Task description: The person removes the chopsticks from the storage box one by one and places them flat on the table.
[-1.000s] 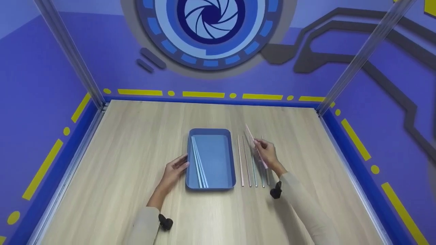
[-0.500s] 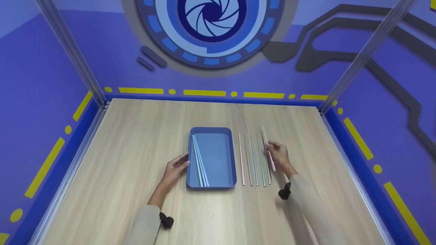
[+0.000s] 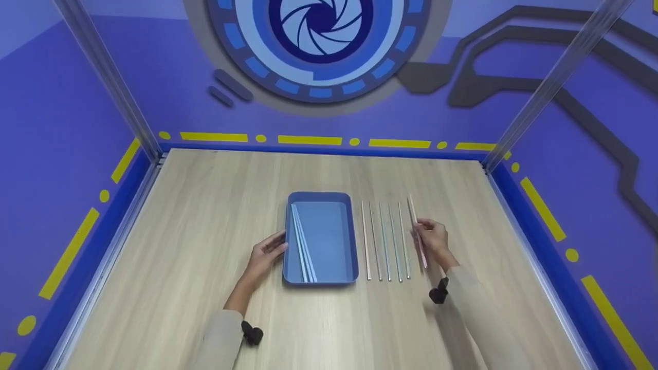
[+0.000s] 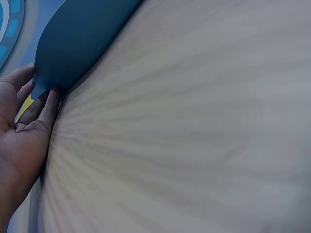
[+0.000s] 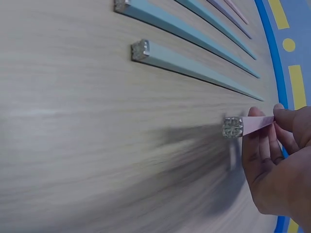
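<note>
My right hand (image 3: 435, 238) pinches a pink chopstick (image 3: 421, 254) by its middle, close over the table at the right end of a row. In the right wrist view its clear, faceted end cap points at the camera and its shadow falls on the wood. Beside it lie several chopsticks, from a pink one (image 3: 366, 241) nearest the tray, through purple and blue, to a pale green one (image 3: 404, 241). The left hand (image 3: 263, 257) touches the outer left wall of a blue rectangular tray (image 3: 354, 252). Pale blue chopsticks (image 3: 302, 244) lie slanted inside the tray.
All this stands on a light wood table (image 3: 216, 195). Blue panels (image 3: 61, 128) with yellow marks wall in the back and both sides, with metal posts (image 3: 110, 82) at the back corners.
The right hand has carried the pink chopstick rightward past the row and lowered it toward the table, bringing it nearer parallel to the others. The left hand has stayed at the tray.
</note>
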Available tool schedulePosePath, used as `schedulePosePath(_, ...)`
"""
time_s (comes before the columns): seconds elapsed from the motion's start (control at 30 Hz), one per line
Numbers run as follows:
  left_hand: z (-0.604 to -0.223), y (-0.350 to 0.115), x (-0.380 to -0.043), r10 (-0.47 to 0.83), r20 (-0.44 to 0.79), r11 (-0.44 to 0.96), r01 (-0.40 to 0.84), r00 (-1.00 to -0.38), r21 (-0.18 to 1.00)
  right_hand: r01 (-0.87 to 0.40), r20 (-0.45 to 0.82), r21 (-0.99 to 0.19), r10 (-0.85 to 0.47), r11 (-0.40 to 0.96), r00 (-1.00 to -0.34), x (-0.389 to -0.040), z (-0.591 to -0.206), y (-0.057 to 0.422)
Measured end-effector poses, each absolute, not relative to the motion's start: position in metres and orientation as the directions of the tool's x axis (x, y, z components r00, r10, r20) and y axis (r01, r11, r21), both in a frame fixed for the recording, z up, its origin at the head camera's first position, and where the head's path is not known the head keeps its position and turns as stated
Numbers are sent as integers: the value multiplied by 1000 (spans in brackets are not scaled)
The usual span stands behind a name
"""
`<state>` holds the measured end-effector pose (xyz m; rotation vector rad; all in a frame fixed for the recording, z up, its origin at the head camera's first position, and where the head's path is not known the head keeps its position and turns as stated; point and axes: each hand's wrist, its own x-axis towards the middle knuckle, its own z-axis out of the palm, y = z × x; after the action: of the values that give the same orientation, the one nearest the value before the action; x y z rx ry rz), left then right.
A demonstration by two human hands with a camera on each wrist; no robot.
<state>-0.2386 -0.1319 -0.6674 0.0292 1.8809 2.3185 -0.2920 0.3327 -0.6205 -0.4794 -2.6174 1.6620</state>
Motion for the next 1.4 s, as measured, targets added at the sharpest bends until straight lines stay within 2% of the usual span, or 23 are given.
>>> schedulePosePath(0.13, -667, -132, -239, 147, -72, -260, -109, -986, 959, 262, -124, -826, 292, 499, -948, -293, -621, 332)
schedulePosePath(0.27, -667, -132, -240, 139, -77, -234, -109, -987, 966, 286, -134, -795, 305, 535, -943, -292, -621, 332)
schedulePosePath(0.5, -668, -132, -241, 122, -80, -179, -101, -989, 979, 279, -106, -771, 316, 572, -943, -289, -620, 332)
schedulePosePath(0.73, -667, -131, -240, 116, -82, -173, -101, -990, 980, 254, -111, -779, 272, 574, -956, -287, -624, 332)
schedulePosePath(0.9, -667, -130, -239, 107, -84, -153, -100, -991, 983, 234, -92, -746, 251, 624, -963, -286, -627, 331)
schedulePosePath(1.13, -668, -129, -239, 117, -100, -232, -125, -988, 965, 202, -57, -720, 234, 663, -971, -284, -627, 331)
schedulePosePath(1.4, -669, -131, -239, 110, -90, -189, -109, -990, 976, 212, -62, -727, 244, 654, -968, -286, -626, 329)
